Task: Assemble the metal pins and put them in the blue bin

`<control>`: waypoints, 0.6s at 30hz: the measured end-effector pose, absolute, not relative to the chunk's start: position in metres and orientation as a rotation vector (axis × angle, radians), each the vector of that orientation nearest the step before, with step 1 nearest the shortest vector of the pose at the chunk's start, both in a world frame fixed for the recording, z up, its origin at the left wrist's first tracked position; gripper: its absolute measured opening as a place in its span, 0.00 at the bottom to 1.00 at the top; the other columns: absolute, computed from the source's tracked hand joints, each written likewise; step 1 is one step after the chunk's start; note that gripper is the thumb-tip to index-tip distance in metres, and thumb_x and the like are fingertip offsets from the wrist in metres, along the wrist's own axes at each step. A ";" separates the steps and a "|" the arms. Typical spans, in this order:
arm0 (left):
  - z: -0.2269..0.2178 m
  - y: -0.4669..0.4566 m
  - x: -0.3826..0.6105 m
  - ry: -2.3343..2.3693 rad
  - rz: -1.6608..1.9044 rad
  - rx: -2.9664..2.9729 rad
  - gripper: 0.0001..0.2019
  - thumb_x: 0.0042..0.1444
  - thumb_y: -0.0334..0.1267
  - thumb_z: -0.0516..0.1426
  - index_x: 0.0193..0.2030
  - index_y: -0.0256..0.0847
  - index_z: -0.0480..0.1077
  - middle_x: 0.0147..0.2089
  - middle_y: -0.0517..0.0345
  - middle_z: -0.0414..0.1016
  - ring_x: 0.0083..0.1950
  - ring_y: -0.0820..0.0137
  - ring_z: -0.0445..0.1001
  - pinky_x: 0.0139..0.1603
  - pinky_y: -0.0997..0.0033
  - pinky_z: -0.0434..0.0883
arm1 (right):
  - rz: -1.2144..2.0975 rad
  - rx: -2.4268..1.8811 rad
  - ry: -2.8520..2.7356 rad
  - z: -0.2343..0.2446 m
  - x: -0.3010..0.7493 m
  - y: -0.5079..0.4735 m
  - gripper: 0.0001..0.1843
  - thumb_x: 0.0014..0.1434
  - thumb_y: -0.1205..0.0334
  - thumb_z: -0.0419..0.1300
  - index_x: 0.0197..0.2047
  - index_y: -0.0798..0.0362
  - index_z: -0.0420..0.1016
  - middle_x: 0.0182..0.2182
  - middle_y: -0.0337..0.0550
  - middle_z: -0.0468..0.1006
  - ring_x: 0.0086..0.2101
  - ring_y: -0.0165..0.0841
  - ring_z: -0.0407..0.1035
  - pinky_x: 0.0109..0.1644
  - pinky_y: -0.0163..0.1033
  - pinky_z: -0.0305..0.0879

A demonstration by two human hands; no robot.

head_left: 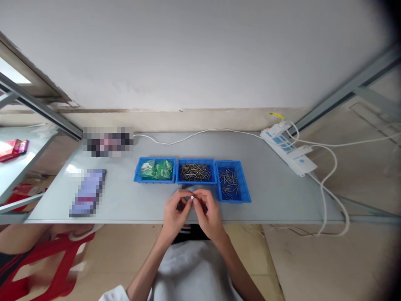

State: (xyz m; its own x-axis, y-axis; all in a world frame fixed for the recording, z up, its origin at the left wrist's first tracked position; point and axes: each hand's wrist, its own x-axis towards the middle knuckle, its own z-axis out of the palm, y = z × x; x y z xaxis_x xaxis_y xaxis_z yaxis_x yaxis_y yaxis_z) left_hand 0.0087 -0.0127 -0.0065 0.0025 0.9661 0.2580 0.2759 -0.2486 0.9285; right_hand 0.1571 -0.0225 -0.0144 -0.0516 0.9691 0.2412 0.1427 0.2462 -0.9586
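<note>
My left hand (177,211) and my right hand (207,212) meet over the front of the table, thumbs and forefingers closed together. Between the fingertips shows a small piece with a round white end (192,197); its kind and the rest of it are hidden. Just beyond my hands is the middle blue tray (196,182), full of thin metal pins or screws (196,171). To its right stands another blue tray (247,186) with fewer slim metal pieces (229,179). The left blue tray (155,181) holds small white and green pieces (161,168), seemingly in clear bags.
A white power strip (297,164) with plugs and loose cables lies at the right. At the left are a blurred-out phone-like object (87,192) and a pixelated dark item (109,143). Another person's arm (28,238) and a red stool (59,259) are lower left.
</note>
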 end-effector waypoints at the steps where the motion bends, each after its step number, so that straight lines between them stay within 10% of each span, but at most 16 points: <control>1: -0.007 -0.013 0.009 1.314 1.284 1.591 0.04 0.68 0.34 0.61 0.44 0.43 0.80 0.39 0.58 0.83 0.30 0.74 0.74 0.35 0.75 0.72 | 0.968 -1.117 -1.452 -0.015 0.157 -0.022 0.10 0.78 0.58 0.55 0.59 0.47 0.70 0.36 0.39 0.81 0.35 0.33 0.78 0.40 0.37 0.74; 18: -0.011 -0.013 0.008 1.394 1.216 1.582 0.05 0.65 0.33 0.61 0.44 0.43 0.80 0.35 0.60 0.82 0.28 0.74 0.73 0.33 0.76 0.70 | 0.714 -1.204 -1.489 -0.018 0.153 -0.021 0.06 0.74 0.60 0.60 0.52 0.49 0.75 0.27 0.31 0.72 0.24 0.28 0.66 0.30 0.33 0.66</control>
State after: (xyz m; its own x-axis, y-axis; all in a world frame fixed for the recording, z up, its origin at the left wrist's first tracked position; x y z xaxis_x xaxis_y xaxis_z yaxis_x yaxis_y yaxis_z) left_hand 0.0080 -0.0134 -0.0114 -0.0165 0.9798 0.1993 0.3309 -0.1827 0.9258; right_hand 0.1530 -0.0205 -0.0178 0.0500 0.9356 0.3496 0.3135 0.3176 -0.8949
